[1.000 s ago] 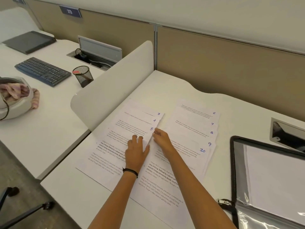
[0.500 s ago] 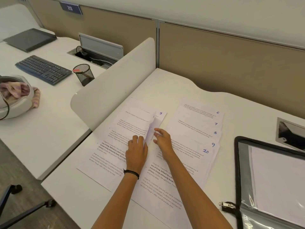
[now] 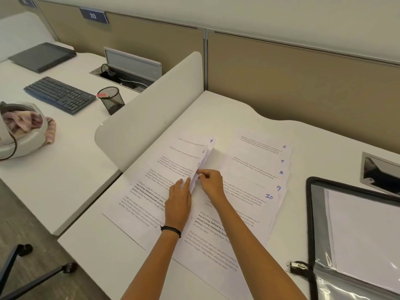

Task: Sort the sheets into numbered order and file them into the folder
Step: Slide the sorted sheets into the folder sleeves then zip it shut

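Bare surface is left beyond the sheets; passage leftward is blocked by the divider, rightward by the folder.

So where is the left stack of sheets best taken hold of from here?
At its right edge, coming from the right. That edge of the left stack is already lifted off the desk and curling, with the right hand pinching it, so fingers can probably slide under there. The left hand lies flat on the stack, pinning it. The other edges look flat against the desk.
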